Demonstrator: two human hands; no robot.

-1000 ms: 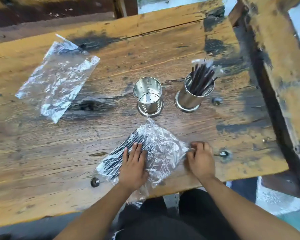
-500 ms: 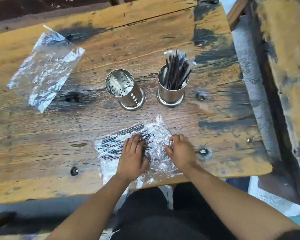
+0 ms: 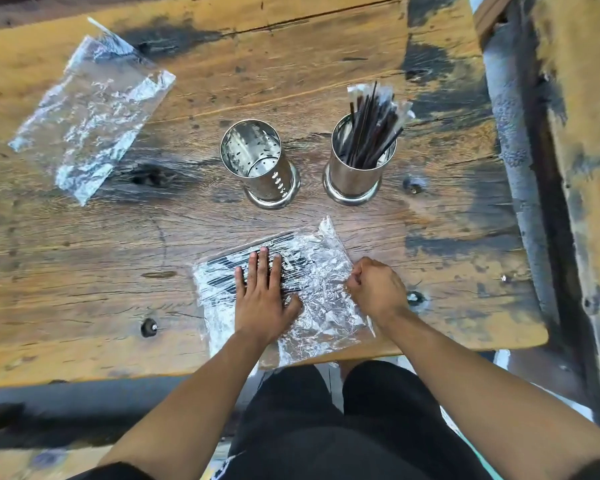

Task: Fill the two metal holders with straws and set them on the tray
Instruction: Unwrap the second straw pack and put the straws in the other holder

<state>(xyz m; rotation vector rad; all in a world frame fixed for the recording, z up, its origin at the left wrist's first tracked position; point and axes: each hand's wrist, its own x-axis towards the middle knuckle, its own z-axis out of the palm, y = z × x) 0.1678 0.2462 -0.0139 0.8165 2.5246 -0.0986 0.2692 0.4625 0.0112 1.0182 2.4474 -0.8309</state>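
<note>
left hand [image 3: 262,299] flat, fingers spread on crinkled clear plastic bag of black straws [image 3: 291,271] at worn wooden table [image 3: 84,289] edge | right hand [image 3: 374,289] pinches bag's side | empty perforated steel holder [image 3: 260,161] beside straw-filled steel holder [image 3: 357,168] beyond | flattened empty clear bag [image 3: 87,109] far left

My left hand [image 3: 262,299] lay flat, fingers straight, on the clear plastic bag of black straws [image 3: 291,271] at the table's [image 3: 84,289] six o'clock edge. My right hand [image 3: 374,289] pinched the bag's right side. At twelve o'clock stood an empty perforated metal holder [image 3: 260,164] and, beside it, a straw-filled holder [image 3: 359,171]. An empty bag [image 3: 90,116] lay at ten o'clock.
</note>
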